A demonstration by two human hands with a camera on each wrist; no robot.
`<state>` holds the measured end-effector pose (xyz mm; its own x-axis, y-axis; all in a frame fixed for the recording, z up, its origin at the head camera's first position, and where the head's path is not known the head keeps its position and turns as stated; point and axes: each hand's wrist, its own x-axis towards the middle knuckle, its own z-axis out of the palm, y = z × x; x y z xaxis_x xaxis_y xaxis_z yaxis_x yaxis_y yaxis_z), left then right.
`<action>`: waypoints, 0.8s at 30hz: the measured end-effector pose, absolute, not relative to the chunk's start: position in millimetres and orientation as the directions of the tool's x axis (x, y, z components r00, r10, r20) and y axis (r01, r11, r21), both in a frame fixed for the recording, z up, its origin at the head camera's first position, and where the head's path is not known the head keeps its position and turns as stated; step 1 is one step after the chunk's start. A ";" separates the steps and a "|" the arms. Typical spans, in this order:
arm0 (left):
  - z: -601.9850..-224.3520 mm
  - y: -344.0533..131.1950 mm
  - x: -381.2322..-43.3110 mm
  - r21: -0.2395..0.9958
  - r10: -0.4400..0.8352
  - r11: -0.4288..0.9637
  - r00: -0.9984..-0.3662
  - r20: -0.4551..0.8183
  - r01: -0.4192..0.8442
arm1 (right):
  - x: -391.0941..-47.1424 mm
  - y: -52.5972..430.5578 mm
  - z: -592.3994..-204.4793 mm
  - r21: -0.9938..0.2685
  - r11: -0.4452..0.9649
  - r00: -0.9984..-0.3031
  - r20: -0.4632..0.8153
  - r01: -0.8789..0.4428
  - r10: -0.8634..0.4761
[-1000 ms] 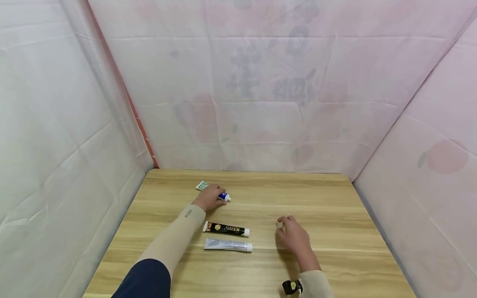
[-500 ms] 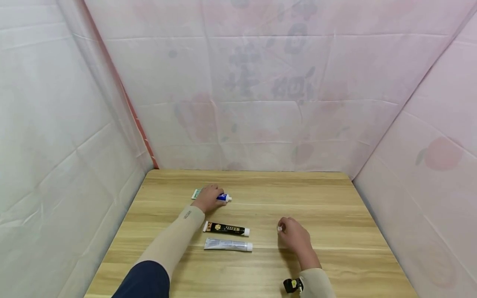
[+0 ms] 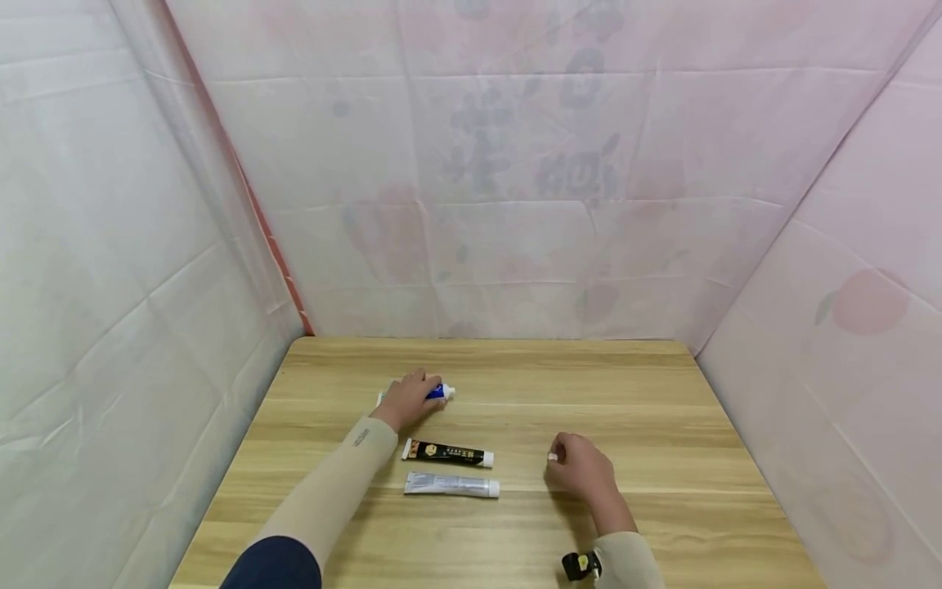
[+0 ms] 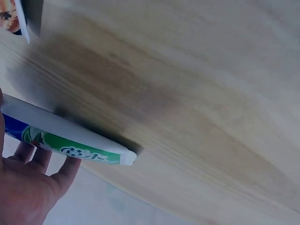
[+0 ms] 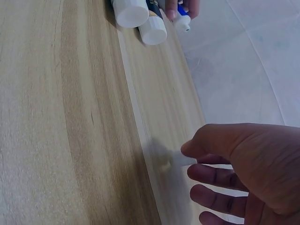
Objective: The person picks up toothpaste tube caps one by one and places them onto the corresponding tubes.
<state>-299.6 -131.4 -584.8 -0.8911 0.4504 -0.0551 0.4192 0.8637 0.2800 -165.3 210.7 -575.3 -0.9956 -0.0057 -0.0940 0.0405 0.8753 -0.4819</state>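
My left hand (image 3: 406,401) grips a blue, green and white toothpaste tube (image 4: 77,143) at the far left of the table. In the head view the hand hides most of it; its bare white nozzle (image 3: 450,393) points right. Seen from the left wrist, the tube's flat crimped end (image 4: 127,157) sticks out past the fingers. My right hand (image 3: 585,470) pinches a small white cap (image 5: 184,160) between thumb and index finger, close above the wood. Nearer to me lie a black toothpaste tube (image 3: 447,453) and a silver tube (image 3: 445,483), both with white caps on.
The wooden table (image 3: 648,425) is bounded by hanging pale cloth (image 3: 500,245) at the back and at both sides. A small black device (image 3: 580,565) is strapped to the right wrist.
The held tube's crimped end has swung toward me, so the tube lies more level across the view. My right hand has drawn slightly nearer to me with the cap.
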 end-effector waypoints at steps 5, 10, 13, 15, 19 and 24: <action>-588.4 -133.6 -293.6 0.292 0.433 0.867 -0.900 -0.043 0.403 | -163.7 212.1 -576.1 -0.509 0.858 -0.996 -0.088 0.061 0.018; -588.2 -133.2 -286.0 0.330 0.445 0.845 -0.895 0.001 0.421 | -164.4 214.1 -576.7 -0.538 0.840 -0.997 -0.064 0.065 0.037; -587.1 -131.8 -281.7 0.348 0.454 0.832 -0.891 0.018 0.431 | -166.1 213.7 -577.6 -0.554 0.831 -0.999 -0.045 0.048 0.028; -586.3 -130.0 -278.8 0.359 0.461 0.822 -0.887 0.033 0.441 | -166.8 213.1 -577.7 -0.563 0.826 -0.999 -0.035 0.037 0.021; -585.1 -124.5 -271.5 0.338 0.482 0.811 -0.873 0.076 0.477 | -166.2 211.8 -575.8 -0.584 0.811 -0.999 -0.027 0.035 0.023; -576.1 -115.2 -258.5 0.315 0.524 0.782 -0.841 0.135 0.538 | -163.6 209.7 -573.4 -0.599 0.800 -0.999 -0.012 0.032 0.031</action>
